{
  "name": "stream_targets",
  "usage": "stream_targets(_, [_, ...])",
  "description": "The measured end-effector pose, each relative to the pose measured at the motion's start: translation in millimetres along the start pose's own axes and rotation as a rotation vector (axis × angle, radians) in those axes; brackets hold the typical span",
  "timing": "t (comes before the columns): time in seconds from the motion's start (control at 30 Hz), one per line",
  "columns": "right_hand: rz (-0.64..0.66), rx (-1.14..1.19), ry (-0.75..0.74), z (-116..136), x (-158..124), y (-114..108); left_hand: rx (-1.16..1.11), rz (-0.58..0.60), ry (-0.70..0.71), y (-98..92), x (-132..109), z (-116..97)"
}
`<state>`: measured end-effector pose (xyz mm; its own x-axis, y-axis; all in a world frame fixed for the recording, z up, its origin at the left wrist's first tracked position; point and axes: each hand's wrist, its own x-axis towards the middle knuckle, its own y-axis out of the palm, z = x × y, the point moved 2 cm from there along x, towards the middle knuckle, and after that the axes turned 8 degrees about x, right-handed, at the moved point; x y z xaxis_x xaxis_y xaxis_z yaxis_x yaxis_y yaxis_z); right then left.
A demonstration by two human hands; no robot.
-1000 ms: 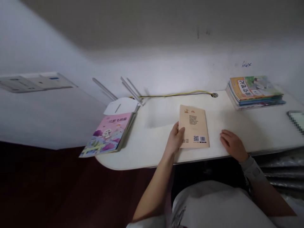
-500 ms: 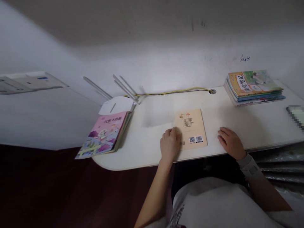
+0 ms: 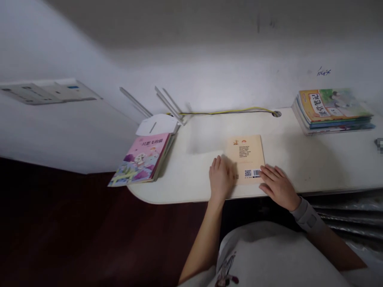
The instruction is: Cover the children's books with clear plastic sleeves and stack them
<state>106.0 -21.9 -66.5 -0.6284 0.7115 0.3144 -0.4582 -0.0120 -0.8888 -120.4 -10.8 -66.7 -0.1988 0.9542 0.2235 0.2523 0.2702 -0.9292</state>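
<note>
A thin tan book point(image 3: 247, 155) lies flat, back cover up, near the front edge of the white desk point(image 3: 314, 159). My left hand point(image 3: 220, 178) rests palm down on the book's near left corner, fingers together. My right hand point(image 3: 277, 186) lies flat at the book's near right corner, with its fingertips touching the edge by the barcode. Neither hand grips the book.
A pile of books with a pink cover point(image 3: 140, 160) on top overhangs the desk's left end, beside a white router point(image 3: 158, 123) with antennas. A yellow cable point(image 3: 227, 111) runs along the wall to a hole. Another stack of books point(image 3: 332, 111) sits at the far right.
The tan book was tilted up in my left hand, then laid flat. My left hand now presses on it, and my right hand slid left to touch its corner.
</note>
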Motion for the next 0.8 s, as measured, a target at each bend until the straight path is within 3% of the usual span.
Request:
stream_targets(0.23, [-0.003,-0.014,-0.010,-3,0,0,-0.028,0.019,-0.022,4.2,-2,0])
stream_targets(0.4, [-0.011,0.001,-0.002,-1,0,-1,-0.290,0.023,-0.011,-12.2,-10,-3])
stream_targets(0.53, [-0.011,0.043,0.004,-1,1,-1,-0.716,0.121,0.215,-27.2,-26,-33])
stream_targets(0.6, [-0.023,0.079,0.004,-5,1,-3,-0.794,0.083,0.293,-27.0,-28,-53])
stream_targets(0.67, [-0.072,0.070,0.060,-14,-2,-9,-0.737,-0.025,0.329,-21.1,-26,-72])
stream_targets(0.8, [-0.199,-0.171,0.366,-47,-12,-24,-0.470,-0.173,0.554,-1.0,-16,-104])
